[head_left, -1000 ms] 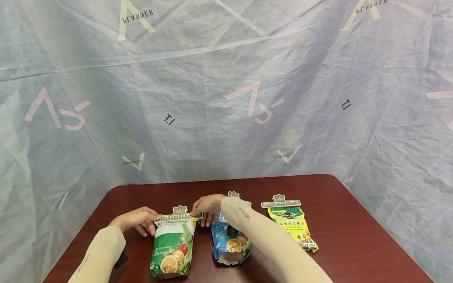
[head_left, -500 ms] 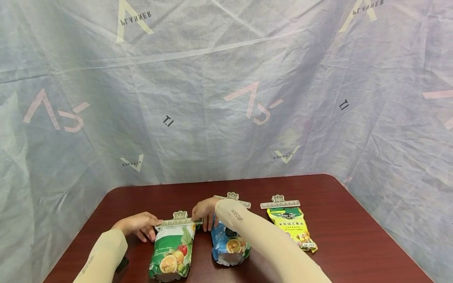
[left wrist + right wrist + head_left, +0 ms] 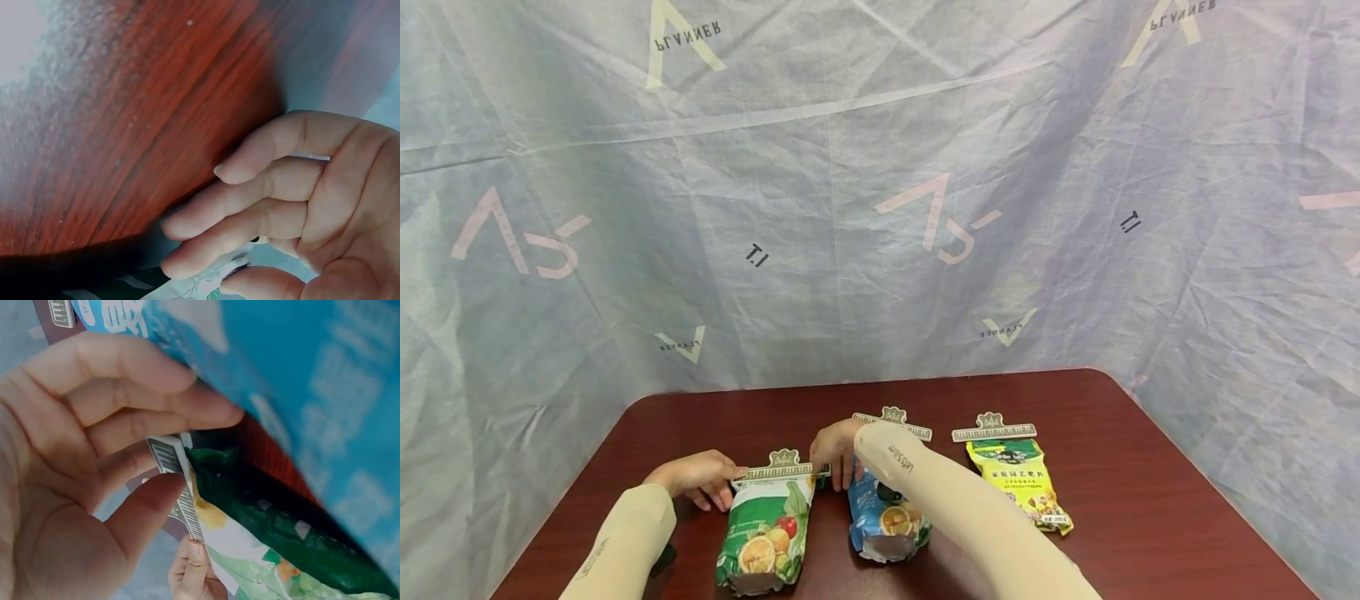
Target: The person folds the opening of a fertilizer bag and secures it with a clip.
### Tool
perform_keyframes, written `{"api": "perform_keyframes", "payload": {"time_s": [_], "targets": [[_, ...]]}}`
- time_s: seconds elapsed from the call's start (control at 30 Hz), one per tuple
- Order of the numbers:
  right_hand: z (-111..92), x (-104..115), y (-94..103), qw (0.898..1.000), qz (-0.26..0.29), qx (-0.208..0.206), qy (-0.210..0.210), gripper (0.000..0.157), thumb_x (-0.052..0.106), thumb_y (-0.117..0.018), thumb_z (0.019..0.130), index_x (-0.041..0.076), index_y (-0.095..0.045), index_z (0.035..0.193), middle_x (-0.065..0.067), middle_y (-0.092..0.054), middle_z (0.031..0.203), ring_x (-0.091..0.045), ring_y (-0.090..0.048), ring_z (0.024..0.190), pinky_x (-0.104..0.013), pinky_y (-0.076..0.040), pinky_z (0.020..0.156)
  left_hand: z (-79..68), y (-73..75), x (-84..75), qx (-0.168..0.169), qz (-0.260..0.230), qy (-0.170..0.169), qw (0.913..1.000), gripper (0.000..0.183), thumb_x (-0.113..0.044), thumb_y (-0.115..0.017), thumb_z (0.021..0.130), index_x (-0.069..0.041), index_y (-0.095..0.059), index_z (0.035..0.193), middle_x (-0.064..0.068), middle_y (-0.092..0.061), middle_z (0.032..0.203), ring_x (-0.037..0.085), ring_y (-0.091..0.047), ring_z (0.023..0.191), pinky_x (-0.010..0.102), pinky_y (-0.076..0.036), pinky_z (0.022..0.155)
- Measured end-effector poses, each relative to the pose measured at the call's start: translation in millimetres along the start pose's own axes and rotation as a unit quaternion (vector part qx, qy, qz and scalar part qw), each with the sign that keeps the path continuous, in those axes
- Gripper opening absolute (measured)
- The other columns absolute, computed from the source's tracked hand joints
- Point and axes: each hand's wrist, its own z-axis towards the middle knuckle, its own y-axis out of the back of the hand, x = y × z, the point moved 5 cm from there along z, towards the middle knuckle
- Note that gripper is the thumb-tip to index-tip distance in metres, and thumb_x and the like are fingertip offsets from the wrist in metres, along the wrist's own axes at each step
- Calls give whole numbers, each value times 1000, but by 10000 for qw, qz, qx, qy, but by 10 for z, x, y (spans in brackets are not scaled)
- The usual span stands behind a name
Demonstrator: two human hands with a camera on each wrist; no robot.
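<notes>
In the head view, a green and white bag [image 3: 766, 533] printed with fruit and vegetables lies at the left of the table. A long bag clip [image 3: 778, 472] with a piano-key pattern sits across its top edge. My left hand [image 3: 700, 477] pinches the clip's left end between thumb and fingers. At the other end my right hand [image 3: 837, 446] does the same; in the right wrist view its thumb [image 3: 150, 509] presses on the clip's face. The other right fingers reach toward the blue bag [image 3: 872, 517], partly hidden by my right forearm.
Another piano-key clip [image 3: 893, 414] is at the blue bag's top. To the right lies a yellow bag [image 3: 1017, 479] with a similar clip [image 3: 992, 430] at its top. A grey printed cloth [image 3: 827, 208] hangs behind the dark red table [image 3: 1120, 483].
The clip and the top of the green bag have shifted slightly toward me, with my left hand moving along. My right hand keeps its hold at the clip's right end.
</notes>
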Motion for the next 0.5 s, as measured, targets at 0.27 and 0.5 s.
{"api": "perform_keyframes", "payload": {"time_s": [0.27,0.5], "targets": [[3,-7,7,9999,-87,-57,24,32,20,-57,90,16,-57,122,-16,-67,73,-30,-64,67,-45,-51,60,2,-6,2,-183,104,598,9980,39,-34,-54,89,1,-61,104,10,-65,66,23,-64,65,38,-51,58],[16,-16,26,9994,-145,-321,34,29,21,-57,90,11,-60,117,-15,-67,72,-30,-64,66,-46,-51,61,2,-15,10,-313,-34,943,9950,40,-34,-57,86,3,-58,100,12,-66,67,24,-64,64,39,-50,59]]}}
